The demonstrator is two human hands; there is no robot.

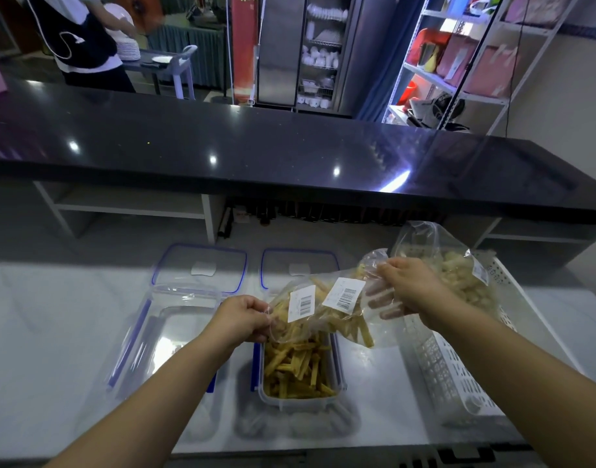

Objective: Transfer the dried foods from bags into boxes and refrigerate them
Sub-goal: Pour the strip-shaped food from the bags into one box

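Observation:
My left hand (241,319) pinches the lower corner of a clear bag of yellow dried sticks (327,312), held tilted over a clear box (300,369) that holds a heap of the same sticks. My right hand (409,287) grips the bag's other end, higher up on the right. The bag carries two white barcode labels. An empty clear box (165,336) stands to the left. Two blue-rimmed lids (202,268) (298,266) lie flat behind the boxes.
A white perforated basket (458,359) at the right holds another clear bag of pale dried pieces (458,268). A raised black counter (256,153) runs across behind the white worktop. A person stands beyond it at the far left, by stacked plates.

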